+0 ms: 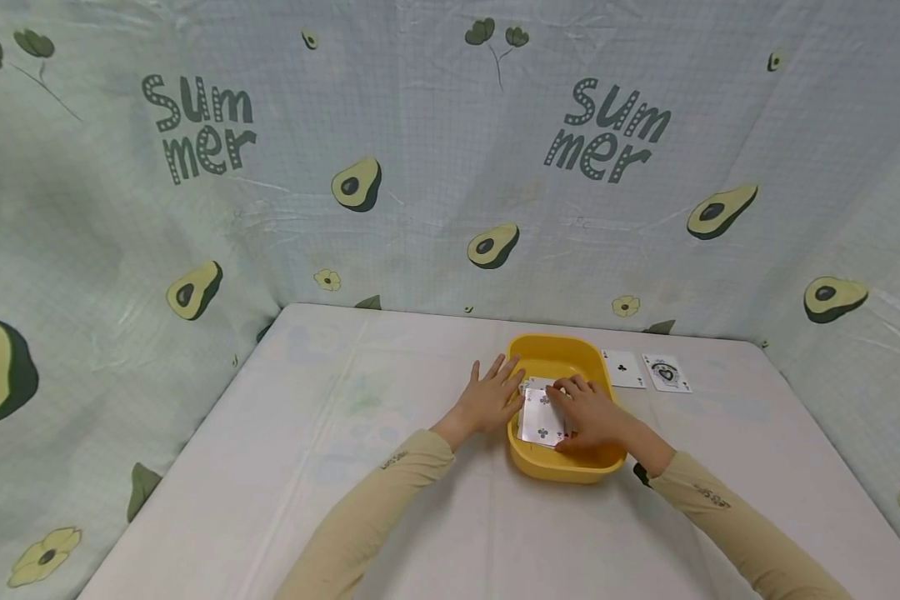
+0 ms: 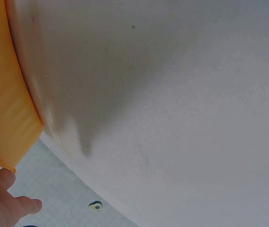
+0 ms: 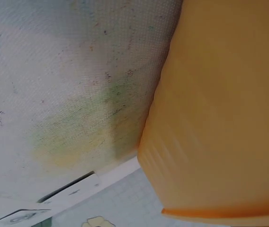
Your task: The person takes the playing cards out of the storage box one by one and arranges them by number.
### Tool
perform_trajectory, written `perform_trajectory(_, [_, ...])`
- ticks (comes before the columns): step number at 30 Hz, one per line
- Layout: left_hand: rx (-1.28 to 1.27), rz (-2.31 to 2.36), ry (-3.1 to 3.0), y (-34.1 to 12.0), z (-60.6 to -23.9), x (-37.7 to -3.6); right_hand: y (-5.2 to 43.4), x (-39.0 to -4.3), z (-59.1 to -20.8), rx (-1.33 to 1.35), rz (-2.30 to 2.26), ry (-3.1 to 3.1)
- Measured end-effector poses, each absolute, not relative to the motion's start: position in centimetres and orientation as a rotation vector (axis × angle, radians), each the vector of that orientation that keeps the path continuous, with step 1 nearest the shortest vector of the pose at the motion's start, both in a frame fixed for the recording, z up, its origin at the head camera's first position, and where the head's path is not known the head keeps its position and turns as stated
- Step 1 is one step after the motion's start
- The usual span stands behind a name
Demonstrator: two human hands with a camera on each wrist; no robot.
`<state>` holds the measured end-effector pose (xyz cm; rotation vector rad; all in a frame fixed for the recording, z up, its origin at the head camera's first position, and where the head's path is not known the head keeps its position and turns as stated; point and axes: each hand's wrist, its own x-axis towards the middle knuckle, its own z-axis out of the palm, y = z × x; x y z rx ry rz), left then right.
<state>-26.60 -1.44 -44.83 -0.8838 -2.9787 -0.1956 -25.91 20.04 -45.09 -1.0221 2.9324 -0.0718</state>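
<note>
Left hand (image 1: 491, 396) lies flat against the yellow tub (image 1: 562, 471); right hand (image 1: 588, 414) presses straight fingers onto the cards (image 1: 540, 417) inside.

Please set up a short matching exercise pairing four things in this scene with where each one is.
Things:
1. left hand
2. right hand
3. yellow tub
4. two single cards

Places:
A. face up on the table, to the right of the tub
B. inside the tub, on the stack of cards
C. on the white table, in front of the person
D. flat against the tub's left rim

Pairs: 1-D, 2-B, 3-C, 4-A
</note>
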Motion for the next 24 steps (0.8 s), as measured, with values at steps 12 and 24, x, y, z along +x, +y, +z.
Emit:
perform_trajectory(12, [-0.9, -0.249, -2.968, -1.6, -44.7, -26.3, 20.4, -25.3, -44.7, -0.923, -0.141, 2.967])
perform_trajectory(24, [-0.889, -0.195, -2.979, -1.5, -45.2, -26.8, 20.8, -24.7, -44.0, -1.013, -0.109, 3.005])
